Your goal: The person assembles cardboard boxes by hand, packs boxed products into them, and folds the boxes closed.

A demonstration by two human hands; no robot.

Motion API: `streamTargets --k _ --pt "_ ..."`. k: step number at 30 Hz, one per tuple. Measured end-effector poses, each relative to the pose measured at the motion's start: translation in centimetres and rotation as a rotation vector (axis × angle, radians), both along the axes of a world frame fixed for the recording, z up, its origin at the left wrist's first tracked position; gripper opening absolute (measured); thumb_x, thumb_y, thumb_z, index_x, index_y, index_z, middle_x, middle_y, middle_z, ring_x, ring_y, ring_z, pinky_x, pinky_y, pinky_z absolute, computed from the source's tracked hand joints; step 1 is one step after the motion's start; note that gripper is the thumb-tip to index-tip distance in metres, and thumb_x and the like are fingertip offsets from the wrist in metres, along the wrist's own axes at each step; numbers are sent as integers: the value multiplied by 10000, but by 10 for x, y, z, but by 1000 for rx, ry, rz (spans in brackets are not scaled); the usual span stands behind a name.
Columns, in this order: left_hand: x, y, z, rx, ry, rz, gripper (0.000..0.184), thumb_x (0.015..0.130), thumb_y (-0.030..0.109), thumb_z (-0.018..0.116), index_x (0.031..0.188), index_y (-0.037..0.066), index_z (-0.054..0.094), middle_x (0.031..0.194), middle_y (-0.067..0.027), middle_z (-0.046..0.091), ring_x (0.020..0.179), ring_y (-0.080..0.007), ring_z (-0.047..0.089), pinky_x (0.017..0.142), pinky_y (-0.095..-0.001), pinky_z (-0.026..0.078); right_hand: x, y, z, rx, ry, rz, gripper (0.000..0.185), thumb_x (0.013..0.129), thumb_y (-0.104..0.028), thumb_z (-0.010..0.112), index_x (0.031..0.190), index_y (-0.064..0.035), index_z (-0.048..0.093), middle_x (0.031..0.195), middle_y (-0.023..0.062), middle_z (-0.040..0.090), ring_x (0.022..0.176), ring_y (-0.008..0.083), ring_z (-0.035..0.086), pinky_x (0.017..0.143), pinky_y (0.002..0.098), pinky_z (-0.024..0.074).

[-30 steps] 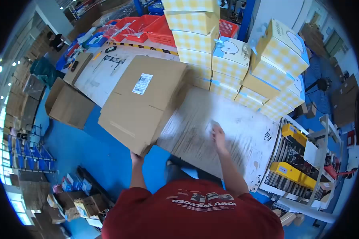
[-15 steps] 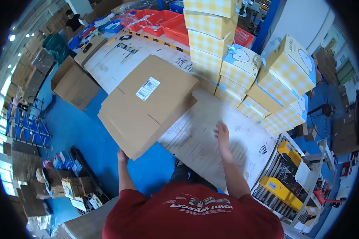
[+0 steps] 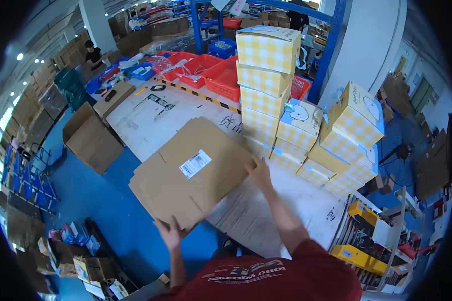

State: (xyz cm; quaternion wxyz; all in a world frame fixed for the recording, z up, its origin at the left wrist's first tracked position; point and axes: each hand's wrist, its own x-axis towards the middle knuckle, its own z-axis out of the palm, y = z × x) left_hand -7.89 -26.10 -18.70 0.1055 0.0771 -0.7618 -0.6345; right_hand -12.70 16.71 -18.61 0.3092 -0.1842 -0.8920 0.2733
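Note:
A stack of flattened cardboard boxes [image 3: 213,178] lies in front of me, partly over the white table and partly past its left edge. A white printed label [image 3: 195,164] is stuck on the top sheet. My left hand [image 3: 169,234] grips the near corner of the stack, with fingertips showing over the edge. At the right side of the stack, my right hand [image 3: 259,173] is closed around the edge; some of its fingers are hidden. Yellow-and-white checked gift boxes [image 3: 263,105] are piled just beyond my right hand.
An open cardboard box [image 3: 93,140] stands left of the table [image 3: 286,200]. Red baskets [image 3: 221,80] line the far edge behind striped tape. A roller conveyor with yellow parts [image 3: 359,258] is at right. A person [image 3: 93,56] stands far left.
My right hand has moved from over the table to the stack's right edge. The stack has come down flatter, and my left hand's fingers now show over its near corner. The view has tilted up.

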Motion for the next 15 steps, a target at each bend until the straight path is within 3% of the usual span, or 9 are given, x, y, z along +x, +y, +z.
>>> streamTargets --k 1,2,3,5,6,8,9,13,15 --pt "-8 -32 -5 -307 -15 -23 825 975 241 719 1605 -34 263 1642 -265 315 1515 -349 334 1232 -439 289 44 -16 33 -345 56 76 505 937 -291 736 1335 1 633 1238 151 700 1183 269 639 1038 373 485" --pt "-13 -50 15 -306 13 -136 839 957 234 738 1605 -28 273 1650 -265 301 1521 -345 329 1231 -432 294 87 -34 68 -691 121 153 446 963 -253 711 1314 12 640 1230 135 700 1183 240 628 1040 357 479" --pt "-5 -60 50 -302 45 -247 854 940 227 757 1605 -23 282 1657 -265 287 1527 -341 324 1230 -426 298 126 -42 68 -724 213 149 430 1000 -195 666 1356 35 593 1284 124 668 1231 228 586 1067 370 453" --pt "20 -29 196 -379 129 -588 825 916 221 784 1586 -3 358 1639 -257 339 1505 -330 378 1190 -419 364 199 -69 115 -769 492 -30 570 981 -376 708 1371 -1 526 1314 145 615 1196 222 590 1013 377 476" --pt "19 -17 223 -373 121 -591 825 916 221 784 1586 -3 358 1639 -257 339 1505 -330 378 1190 -419 364 225 -65 113 -690 637 -94 658 971 -447 695 1391 11 478 1358 185 585 1236 249 570 1033 400 468" --pt "23 0 255 -404 159 -1107 750 855 265 836 1511 78 522 1599 -257 412 1501 -362 393 1203 -451 352 270 -43 133 -465 809 -222 792 954 -571 655 1401 37 417 1444 252 518 1310 299 528 1083 433 438" --pt "22 17 261 -402 157 -1110 750 855 265 836 1511 78 522 1599 -257 412 1501 -362 393 1203 -451 352 283 -28 160 -313 853 -282 839 946 -624 628 1390 52 404 1487 278 481 1344 323 506 1114 445 415" --pt "42 94 275 -454 165 -1380 609 927 253 770 1468 61 567 1542 -219 505 1485 -357 419 1183 -434 376 353 4 218 -241 949 -183 794 978 -531 625 1452 50 365 1533 257 455 1437 362 442 1182 521 386" --pt "56 119 303 -283 -188 -1408 511 975 232 709 1428 25 594 1509 -217 539 1452 -348 462 1167 -430 391 391 -1 237 -215 1003 -237 761 976 -510 634 1438 50 404 1521 239 475 1418 329 462 1164 488 400"
